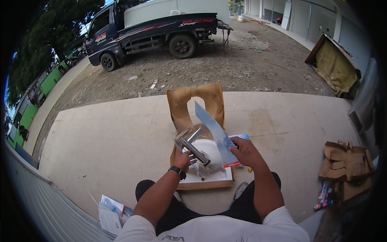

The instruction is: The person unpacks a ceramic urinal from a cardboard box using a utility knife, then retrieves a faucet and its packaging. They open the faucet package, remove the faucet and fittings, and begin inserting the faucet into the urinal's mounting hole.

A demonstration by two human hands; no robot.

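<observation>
My left hand (183,161), wearing a dark wristwatch, is closed on a chrome faucet (192,148) with clear plastic about it. In my right hand (247,152) is a thin blue packaging card (215,131), bent slightly and raised at its far end, with a red strip along its near end. Below both hands lies a white washbasin (221,176) in an opened cardboard box (174,103). The box's far flap stands up and has an oval cutout. The faucet and plastic cover part of the basin.
Printed packaging (109,206) lies on the tiled floor (109,133) at my near left. Folded cardboard (342,161) and small tubes (323,193) lie at the right. Beyond the floor's edge, a dark pickup truck (157,38) stands on gravel. A corrugated metal sheet (44,201) borders the left.
</observation>
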